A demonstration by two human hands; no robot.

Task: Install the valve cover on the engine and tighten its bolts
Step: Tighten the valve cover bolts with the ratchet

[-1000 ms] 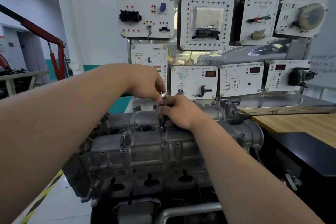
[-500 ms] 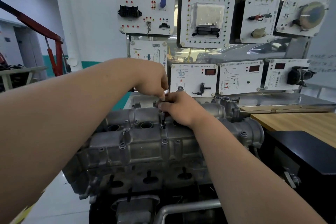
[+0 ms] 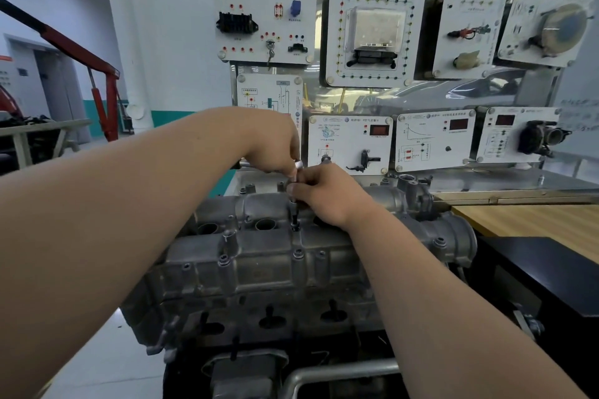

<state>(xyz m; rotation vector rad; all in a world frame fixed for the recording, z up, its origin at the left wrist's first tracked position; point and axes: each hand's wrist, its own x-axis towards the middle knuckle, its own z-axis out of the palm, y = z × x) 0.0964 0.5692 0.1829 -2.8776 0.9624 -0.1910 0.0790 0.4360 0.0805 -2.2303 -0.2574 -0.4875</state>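
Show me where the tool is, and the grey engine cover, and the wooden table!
tool (image 3: 294, 217): head view, on its dark lower shaft.
valve cover (image 3: 259, 269): head view, on its grey front face.
wooden table (image 3: 534, 220): head view, on its bare top.

Panel board (image 3: 350, 146) stands close behind the valve cover (image 3: 259, 256); wooden table (image 3: 534, 220) flanks its right.

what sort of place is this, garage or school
Probably an automotive training workshop: wall-mounted teaching panels carrying car components, a bare engine, and a red engine hoist at left.
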